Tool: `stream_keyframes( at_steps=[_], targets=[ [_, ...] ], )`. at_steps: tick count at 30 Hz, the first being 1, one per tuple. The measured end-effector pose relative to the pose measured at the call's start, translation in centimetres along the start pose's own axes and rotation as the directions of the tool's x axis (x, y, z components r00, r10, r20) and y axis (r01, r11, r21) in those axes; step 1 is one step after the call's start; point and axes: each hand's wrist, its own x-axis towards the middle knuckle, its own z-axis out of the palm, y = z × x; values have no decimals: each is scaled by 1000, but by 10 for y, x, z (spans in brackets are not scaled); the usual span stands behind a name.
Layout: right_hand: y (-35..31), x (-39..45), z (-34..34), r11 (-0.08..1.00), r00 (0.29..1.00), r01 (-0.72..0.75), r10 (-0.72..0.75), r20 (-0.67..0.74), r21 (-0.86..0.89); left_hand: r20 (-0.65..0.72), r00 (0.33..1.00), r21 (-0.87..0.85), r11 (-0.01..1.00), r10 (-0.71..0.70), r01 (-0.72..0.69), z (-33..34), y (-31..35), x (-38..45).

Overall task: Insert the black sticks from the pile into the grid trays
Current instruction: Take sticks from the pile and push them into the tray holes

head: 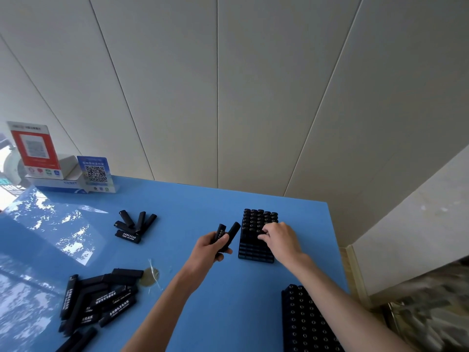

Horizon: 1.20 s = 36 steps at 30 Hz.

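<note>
Left hand [212, 246]: two black sticks [226, 235] are gripped, held just left of the far grid tray [256, 250].
Right hand [280, 238]: fingers are curled onto the tray's filled rows; a stick may be pinched, unclear.
Pile [99, 301]: lying near-left on the blue table [228, 313].

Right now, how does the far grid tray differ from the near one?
The far grid tray is only part filled: sticks stand in its far rows, and its near rows are empty slots. The near grid tray looks full wherever it shows. The right hand rests on the far tray; nothing touches the near one, which the frame's bottom edge cuts off. Both are black and sit on the blue table.
</note>
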Motion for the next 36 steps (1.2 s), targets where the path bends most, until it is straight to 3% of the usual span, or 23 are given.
stream_keyframes(
  at_steps=[5, 10, 14, 22, 26, 31, 36],
  targets=[
    [-1, -1, -16, 999, 999, 9, -8, -36, 45, -10, 999, 17, 999, 33, -33, 3, 5, -5],
    [-16, -9, -46, 942, 979, 201, -183, -91, 269, -20, 999, 57, 997, 44, -43, 13, 7, -6],
    [-28, -17, -59, 919, 958, 280, -286, -22, 276, -21, 998, 121, 991, 61, -58, 25, 12, -7],
    [-24, -35, -58, 907, 945, 298, -324, 44, 298, -37, 994, 150, 984, 103, -96, 44, 21, -12],
    [-13, -37, -57, 922, 957, 269, -288, 32, 278, -63, 996, 52, 996, 69, -66, 44, 22, -17],
    [4, -38, -53, 929, 983, 165, -181, 17, 330, -116, 992, 139, 990, 50, -34, 30, 15, -17],
    [11, -37, -46, 907, 997, 73, -80, 0, 416, -80, 997, 165, 986, 14, -1, 19, 7, -15]
  ],
)
